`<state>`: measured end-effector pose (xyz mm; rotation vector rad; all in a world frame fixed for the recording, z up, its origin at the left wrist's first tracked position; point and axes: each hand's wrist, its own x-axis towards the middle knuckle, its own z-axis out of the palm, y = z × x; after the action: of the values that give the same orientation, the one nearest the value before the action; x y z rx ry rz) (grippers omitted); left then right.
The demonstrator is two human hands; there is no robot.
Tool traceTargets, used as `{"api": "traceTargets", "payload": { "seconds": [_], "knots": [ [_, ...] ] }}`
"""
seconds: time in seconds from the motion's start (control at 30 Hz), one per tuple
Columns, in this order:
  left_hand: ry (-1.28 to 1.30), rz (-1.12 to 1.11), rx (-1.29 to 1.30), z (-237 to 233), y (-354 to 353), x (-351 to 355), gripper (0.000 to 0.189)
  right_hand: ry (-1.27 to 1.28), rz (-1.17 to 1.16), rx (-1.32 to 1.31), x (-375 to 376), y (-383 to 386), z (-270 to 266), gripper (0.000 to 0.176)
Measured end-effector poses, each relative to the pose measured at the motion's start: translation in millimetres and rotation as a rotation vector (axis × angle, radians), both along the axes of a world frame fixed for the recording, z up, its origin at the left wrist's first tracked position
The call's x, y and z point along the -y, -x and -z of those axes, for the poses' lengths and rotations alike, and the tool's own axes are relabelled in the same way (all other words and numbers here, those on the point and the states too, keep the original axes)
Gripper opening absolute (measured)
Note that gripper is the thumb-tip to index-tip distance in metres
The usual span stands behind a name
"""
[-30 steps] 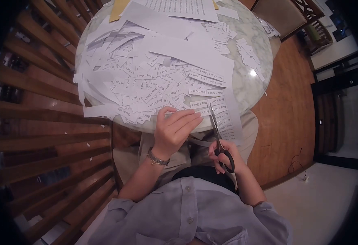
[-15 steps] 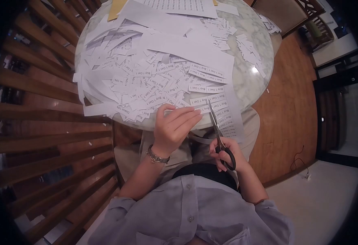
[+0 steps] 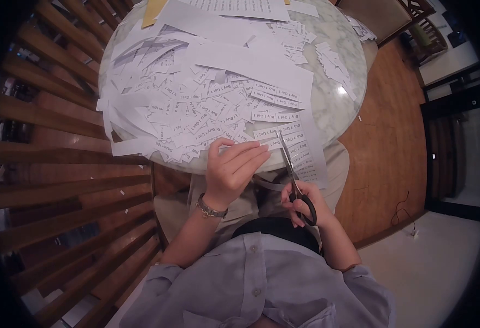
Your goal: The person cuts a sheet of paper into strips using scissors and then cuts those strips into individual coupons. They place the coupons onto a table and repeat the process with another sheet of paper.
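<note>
My left hand [image 3: 230,170] pinches a narrow printed paper strip [image 3: 270,144] at the near edge of a round marble table [image 3: 333,104]. My right hand [image 3: 307,203] grips black-handled scissors [image 3: 293,178], whose blades point up across the strip just right of my left fingertips. A sheet of printed "Buy 1 Get 1" coupons [image 3: 304,156] hangs over the table edge beside the blades. A heap of cut coupon slips [image 3: 201,117] lies beyond my left hand.
Long white paper offcuts [image 3: 136,65] cover the table's left side, and more small slips [image 3: 333,68] lie at the right. A printed page [image 3: 240,8] and a yellow envelope [image 3: 151,13] lie at the far edge. Wooden slats [image 3: 59,180] stand left, a chair [image 3: 376,19] at the far right.
The scissors have shifted slightly along the strip and the view has drifted a little; my left hand keeps its hold on the strip.
</note>
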<state>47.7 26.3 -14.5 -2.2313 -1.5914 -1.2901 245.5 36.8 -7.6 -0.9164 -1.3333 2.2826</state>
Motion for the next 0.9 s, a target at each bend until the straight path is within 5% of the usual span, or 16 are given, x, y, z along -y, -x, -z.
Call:
{"api": "traceTargets", "payload": {
  "seconds": [0.57, 0.73, 0.9],
  "knots": [
    [0.001, -0.015, -0.024, -5.7, 5.2, 1.6, 0.017, 0.004, 0.017, 0.023, 2.1, 0.6, 0.3, 0.031],
    [-0.052, -0.243, -0.104, -7.5, 34.2, -2.4, 0.016, 0.023, 0.021, -0.035, 4.6, -2.3, -1.3, 0.026],
    [0.093, -0.113, -0.125, -16.4, 38.4, -6.0, 0.022, 0.059, 0.028, -0.136, 10.1, -11.2, 2.2, 0.03]
  ]
}}
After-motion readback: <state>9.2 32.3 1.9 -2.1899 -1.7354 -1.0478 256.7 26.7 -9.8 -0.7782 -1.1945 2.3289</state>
